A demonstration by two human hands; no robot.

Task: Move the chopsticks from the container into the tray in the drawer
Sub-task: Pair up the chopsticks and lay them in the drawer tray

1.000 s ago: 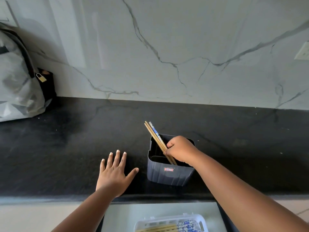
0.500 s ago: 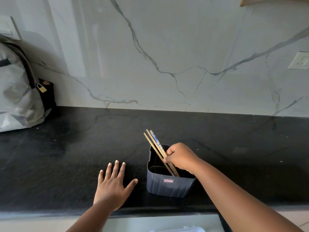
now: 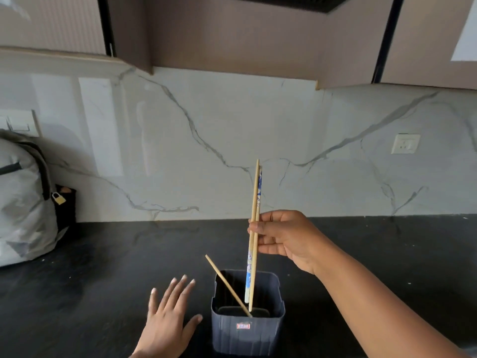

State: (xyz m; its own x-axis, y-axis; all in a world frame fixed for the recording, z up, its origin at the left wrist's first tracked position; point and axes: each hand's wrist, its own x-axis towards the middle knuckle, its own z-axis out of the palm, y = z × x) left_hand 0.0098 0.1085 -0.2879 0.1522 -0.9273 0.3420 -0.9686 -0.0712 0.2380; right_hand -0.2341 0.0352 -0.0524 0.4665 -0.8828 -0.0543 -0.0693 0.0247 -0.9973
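Your right hand (image 3: pixel 286 239) holds two chopsticks (image 3: pixel 254 228) upright, fingers clamped on them, tips inside the container (image 3: pixel 247 332). One wooden chopstick (image 3: pixel 227 285) leans in it. Left hand (image 3: pixel 167 324) flat on desk (image 3: pixel 103 267), fingers spread.

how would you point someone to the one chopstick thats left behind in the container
Find the dark counter below the marble wall, then the grey ribbed container near its front edge, beside the left hand. The chopstick left behind is plain wood and leans up-left over the rim, untouched. The pair held upright by the right hand includes a blue-patterned one.
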